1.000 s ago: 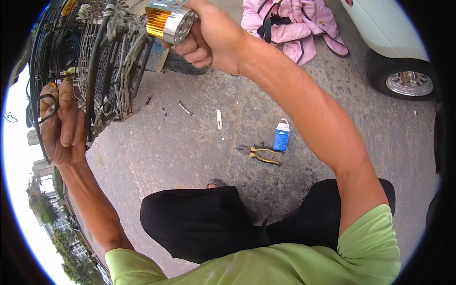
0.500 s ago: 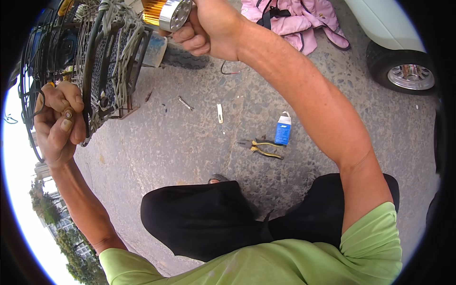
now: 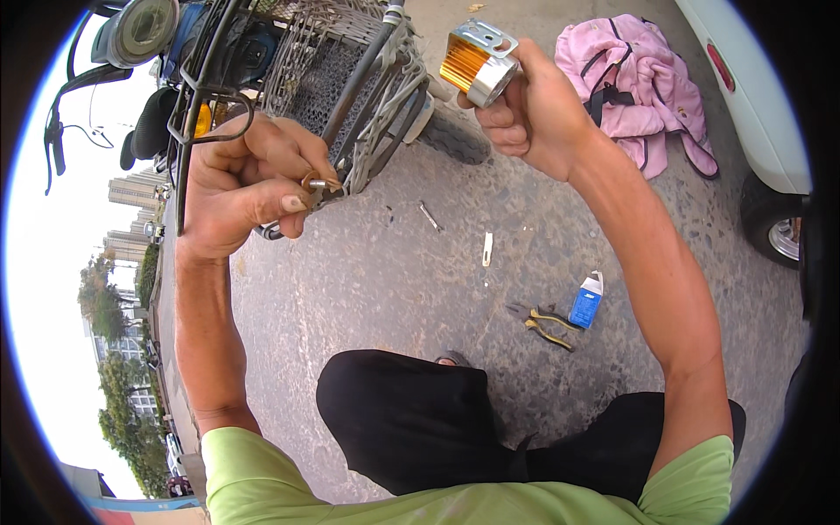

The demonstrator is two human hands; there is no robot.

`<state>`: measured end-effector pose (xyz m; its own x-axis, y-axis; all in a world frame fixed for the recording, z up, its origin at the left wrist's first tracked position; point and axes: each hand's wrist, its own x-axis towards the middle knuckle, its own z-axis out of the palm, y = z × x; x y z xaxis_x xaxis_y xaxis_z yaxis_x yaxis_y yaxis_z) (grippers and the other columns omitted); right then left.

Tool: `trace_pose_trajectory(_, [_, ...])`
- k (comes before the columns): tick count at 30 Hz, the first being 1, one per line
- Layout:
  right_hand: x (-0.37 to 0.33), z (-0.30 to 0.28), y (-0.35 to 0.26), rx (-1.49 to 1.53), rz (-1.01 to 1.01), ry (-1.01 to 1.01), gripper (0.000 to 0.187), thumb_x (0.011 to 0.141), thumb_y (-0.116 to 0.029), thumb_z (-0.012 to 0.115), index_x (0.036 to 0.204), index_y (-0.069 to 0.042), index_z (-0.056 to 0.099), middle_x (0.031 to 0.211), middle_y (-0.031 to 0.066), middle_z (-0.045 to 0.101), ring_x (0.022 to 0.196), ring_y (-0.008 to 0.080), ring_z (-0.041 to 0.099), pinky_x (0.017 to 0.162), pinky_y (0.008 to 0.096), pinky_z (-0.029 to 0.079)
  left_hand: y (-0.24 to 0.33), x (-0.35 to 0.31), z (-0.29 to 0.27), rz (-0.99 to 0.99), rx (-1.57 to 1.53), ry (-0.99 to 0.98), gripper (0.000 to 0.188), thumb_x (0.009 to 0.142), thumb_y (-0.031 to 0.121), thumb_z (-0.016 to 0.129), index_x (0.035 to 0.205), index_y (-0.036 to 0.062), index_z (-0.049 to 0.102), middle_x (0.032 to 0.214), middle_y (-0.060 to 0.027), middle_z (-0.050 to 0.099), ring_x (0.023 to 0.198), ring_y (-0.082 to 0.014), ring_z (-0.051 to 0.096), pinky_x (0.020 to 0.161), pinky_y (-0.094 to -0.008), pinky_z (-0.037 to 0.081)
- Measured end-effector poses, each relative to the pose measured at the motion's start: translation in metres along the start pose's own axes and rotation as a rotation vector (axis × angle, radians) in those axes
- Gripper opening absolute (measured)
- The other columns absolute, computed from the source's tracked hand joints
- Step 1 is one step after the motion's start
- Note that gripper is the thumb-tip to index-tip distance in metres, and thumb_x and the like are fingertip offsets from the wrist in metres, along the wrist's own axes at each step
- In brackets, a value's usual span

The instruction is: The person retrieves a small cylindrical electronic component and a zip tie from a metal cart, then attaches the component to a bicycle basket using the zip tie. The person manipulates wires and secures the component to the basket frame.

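Note:
My left hand is closed, pinching a small bolt with a rusty washer or nut on it between thumb and fingers. It is in front of a wire basket on the front of a cycle. My right hand grips a small cylindrical lamp with a gold finned body, a silver rim and a slotted metal bracket. The lamp is held up to the right of the basket, apart from it. My fingers hide part of its rim.
On the ground lie a small wrench, a flat white strip, yellow-handled pliers and an opened blue box. The cycle's front tyre is beyond the basket. A pink garment lies near a pale car.
The view has shifted so the ground things sit lower and further right. The lamp's bracket now shows, and the bolt has turned side-on. Both hands keep their hold.

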<state>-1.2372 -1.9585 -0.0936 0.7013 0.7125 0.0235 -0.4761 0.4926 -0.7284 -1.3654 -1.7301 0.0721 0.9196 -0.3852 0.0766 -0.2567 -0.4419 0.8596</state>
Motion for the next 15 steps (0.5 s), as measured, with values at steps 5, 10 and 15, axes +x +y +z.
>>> trace_pose_trajectory(5, [-0.001, 0.009, -0.001, 0.03, -0.027, 0.014, 0.057, 0.097, -0.046, 0.024, 0.096, -0.002, 0.059, 0.059, -0.0058, 0.027, 0.049, 0.0071, 0.018, 0.043, 0.0246, 0.015, -0.001, -0.002, 0.002, -0.009, -0.066, 0.04, 0.014, 0.074, -0.002, 0.075, 0.082, -0.0041, 0.064, 0.091, -0.0247, 0.067, 0.053, -0.0141, 0.064, 0.047, -0.0229, 0.054])
trace_pose_trajectory(10, [0.003, 0.004, 0.002, 0.006, 0.012, -0.084, 0.054, 0.1, -0.048, 0.023, 0.115, -0.008, 0.057, 0.084, 0.0036, 0.057, 0.055, 0.0061, 0.028, 0.042, 0.0207, 0.022, -0.001, -0.004, 0.001, 0.007, -0.041, 0.061, 0.018, 0.073, 0.002, 0.076, 0.083, -0.0026, 0.061, 0.091, -0.0235, 0.065, 0.049, -0.0124, 0.059, 0.044, -0.023, 0.05])
trace_pose_trajectory(15, [-0.006, -0.001, 0.0, -0.043, -0.005, -0.043, 0.059, 0.1, -0.051, 0.021, 0.112, -0.006, 0.058, 0.073, 0.0001, 0.05, 0.052, 0.0067, 0.025, 0.043, 0.0214, 0.02, 0.0, 0.001, 0.01, -0.022, -0.088, 0.076, 0.018, 0.075, 0.003, 0.076, 0.083, -0.0026, 0.06, 0.093, -0.0215, 0.065, 0.053, -0.0115, 0.059, 0.048, -0.0228, 0.051])
